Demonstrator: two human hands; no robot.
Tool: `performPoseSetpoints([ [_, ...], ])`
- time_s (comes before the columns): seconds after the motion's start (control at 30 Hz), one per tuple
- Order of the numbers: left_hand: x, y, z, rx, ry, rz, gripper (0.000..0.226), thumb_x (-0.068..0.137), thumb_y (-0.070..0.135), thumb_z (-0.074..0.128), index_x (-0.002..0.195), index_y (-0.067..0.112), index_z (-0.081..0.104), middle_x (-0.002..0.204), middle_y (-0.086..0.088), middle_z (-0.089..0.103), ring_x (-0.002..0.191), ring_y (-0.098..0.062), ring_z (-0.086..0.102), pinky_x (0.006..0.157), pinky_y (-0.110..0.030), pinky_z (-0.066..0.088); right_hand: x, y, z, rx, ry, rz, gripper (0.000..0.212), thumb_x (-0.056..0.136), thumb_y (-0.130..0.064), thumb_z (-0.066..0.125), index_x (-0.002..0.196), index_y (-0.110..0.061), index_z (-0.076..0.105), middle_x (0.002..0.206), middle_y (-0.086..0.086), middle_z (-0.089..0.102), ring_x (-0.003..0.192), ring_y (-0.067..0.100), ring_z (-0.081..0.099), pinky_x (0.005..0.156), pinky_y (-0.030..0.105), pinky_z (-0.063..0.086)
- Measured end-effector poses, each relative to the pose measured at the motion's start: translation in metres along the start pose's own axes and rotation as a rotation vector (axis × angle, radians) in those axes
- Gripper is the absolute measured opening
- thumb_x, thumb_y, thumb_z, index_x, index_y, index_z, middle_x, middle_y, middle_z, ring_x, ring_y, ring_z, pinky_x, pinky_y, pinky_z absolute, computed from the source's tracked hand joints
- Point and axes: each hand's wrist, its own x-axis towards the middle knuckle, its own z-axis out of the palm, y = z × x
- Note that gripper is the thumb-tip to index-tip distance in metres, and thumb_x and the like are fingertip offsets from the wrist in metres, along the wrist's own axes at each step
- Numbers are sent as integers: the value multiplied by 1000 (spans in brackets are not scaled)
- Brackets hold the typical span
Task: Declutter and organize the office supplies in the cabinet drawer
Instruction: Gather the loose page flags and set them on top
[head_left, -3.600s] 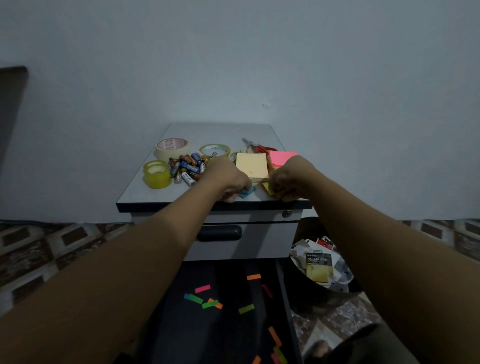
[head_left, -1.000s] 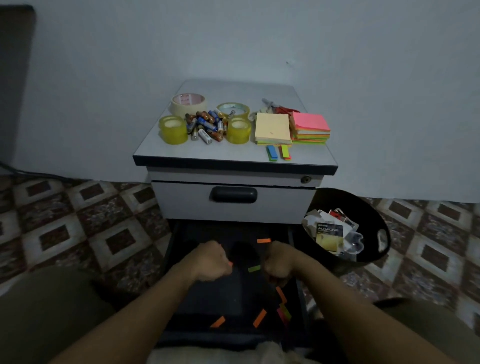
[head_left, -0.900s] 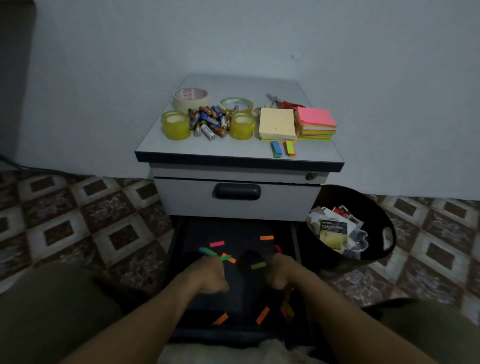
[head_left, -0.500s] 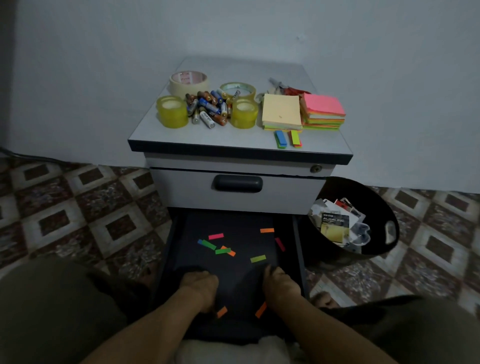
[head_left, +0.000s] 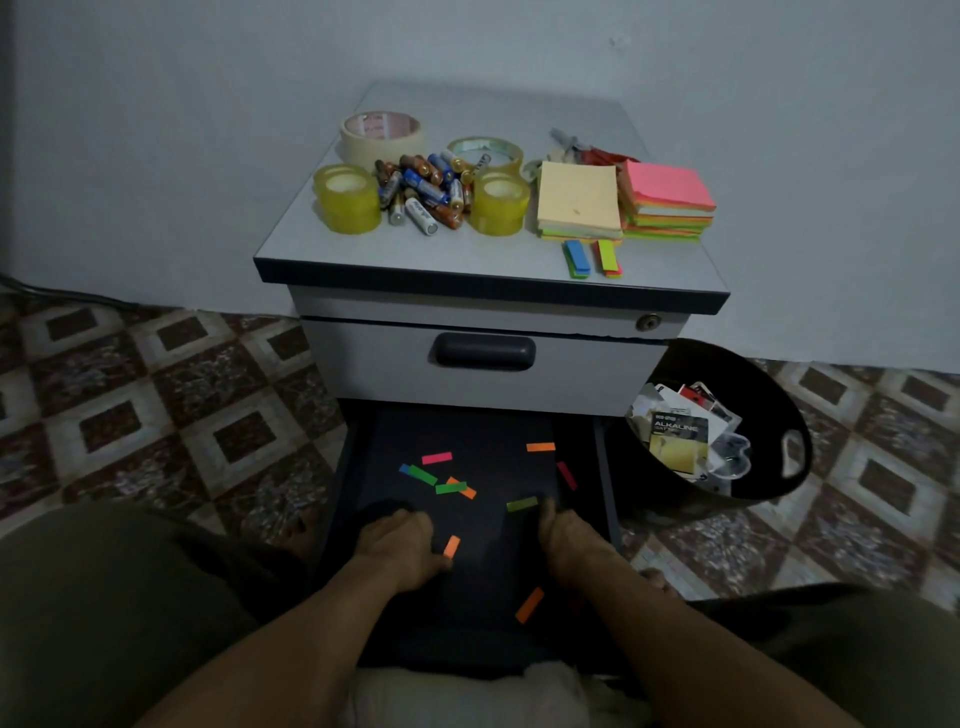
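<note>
The dark lower drawer (head_left: 467, 608) is pulled out, and several loose coloured sticky flags lie on its floor. My left hand (head_left: 399, 545) is down in the drawer with its fingers curled, and its fingertips pinch the lower end of an orange flag (head_left: 452, 545). My right hand (head_left: 566, 535) is lowered at the drawer's right side, just below a green flag (head_left: 522, 503). Its fingers point down out of sight. Another orange flag (head_left: 530, 604) lies nearer to me.
On the cabinet top (head_left: 467, 260) are tape rolls (head_left: 347, 205), a heap of batteries (head_left: 423, 189), sticky note pads (head_left: 579, 200) and two small flag stacks (head_left: 592, 258). The upper drawer (head_left: 483, 352) is closed. A black bin (head_left: 779, 415) with packaging stands to the right.
Both hands came down from the cabinet top into the open drawer and drew toward its near end. My left hand now touches the orange flag.
</note>
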Motion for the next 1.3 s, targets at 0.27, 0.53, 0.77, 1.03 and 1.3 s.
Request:
performPoseSetpoints([
  [0.27, 0, 0, -3, -166, 15, -37, 35, 96, 46, 52, 73, 21, 59, 86, 1, 64, 78, -16, 63, 65, -27, 44, 11, 4, -30, -45, -47, -6, 34, 99, -16, 47, 127, 1, 58, 130, 13, 61, 119, 27, 61, 97, 31, 49],
  [0.53, 0, 3, -5, -193, 13, -23, 31, 96, 37, 54, 72, 19, 63, 81, 2, 65, 76, -14, 64, 63, -26, 46, 0, -18, 0, -58, -2, -17, 49, 99, -16, 53, 141, 6, 39, 145, 22, 42, 129, 29, 50, 106, 33, 44],
  [0.77, 1, 7, -9, -245, 82, -11, 31, 93, 34, 53, 69, 17, 63, 76, 1, 67, 70, -15, 65, 61, -28, 51, 9, -11, -19, 132, 50, -55, 25, 95, -15, 53, 117, -2, 57, 112, 10, 64, 89, 19, 64, 61, 17, 45],
  [1.03, 4, 8, -9, -247, 63, -15, 29, 95, 33, 54, 78, 15, 68, 79, -1, 67, 74, -15, 67, 69, -32, 57, -3, -2, -31, 12, -370, -102, 34, 99, -15, 53, 131, -4, 55, 135, 17, 55, 109, 25, 58, 97, 34, 47],
  [1.3, 5, 7, -8, -230, 70, -14, 30, 95, 32, 55, 69, 18, 62, 75, 1, 65, 70, -14, 64, 62, -27, 51, -7, -12, -8, -194, -532, -101, 44, 103, -22, 45, 146, -11, 41, 150, 13, 39, 135, 30, 41, 110, 41, 34],
])
